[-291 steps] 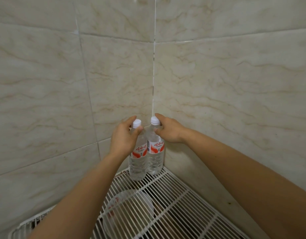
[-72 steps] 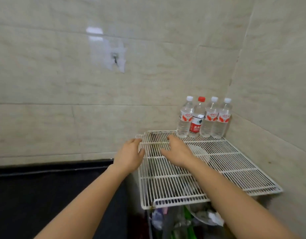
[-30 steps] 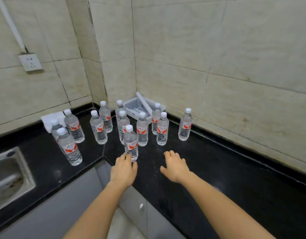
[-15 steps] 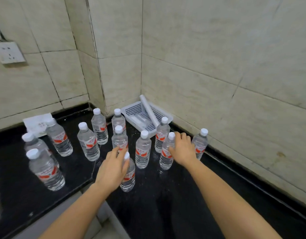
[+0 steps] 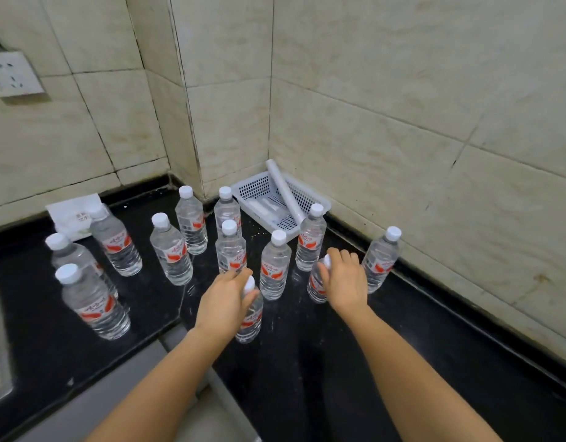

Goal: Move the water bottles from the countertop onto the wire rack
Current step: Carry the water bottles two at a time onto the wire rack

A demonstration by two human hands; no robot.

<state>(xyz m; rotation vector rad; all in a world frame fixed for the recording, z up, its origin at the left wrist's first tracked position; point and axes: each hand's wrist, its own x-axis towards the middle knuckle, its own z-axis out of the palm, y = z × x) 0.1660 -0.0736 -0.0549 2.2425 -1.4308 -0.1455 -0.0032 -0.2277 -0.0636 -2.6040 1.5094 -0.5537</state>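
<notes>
Black countertop (image 5: 434, 362) ran into a tiled corner holding a white basket (image 5: 259, 189); a dozen or so water bottles stood in front of it. Left hand (image 5: 224, 301) curled around the nearest bottle (image 5: 251, 323), right hand (image 5: 345, 282) around another bottle (image 5: 315, 285), both near the caps. Full, probably weighty, thin-walled, slick; necks looked the firmest hold.

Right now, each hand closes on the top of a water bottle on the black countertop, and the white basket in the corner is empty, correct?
Not quite: the white basket is not empty. The head view shows a white roll lying in it. The rest holds.
</notes>
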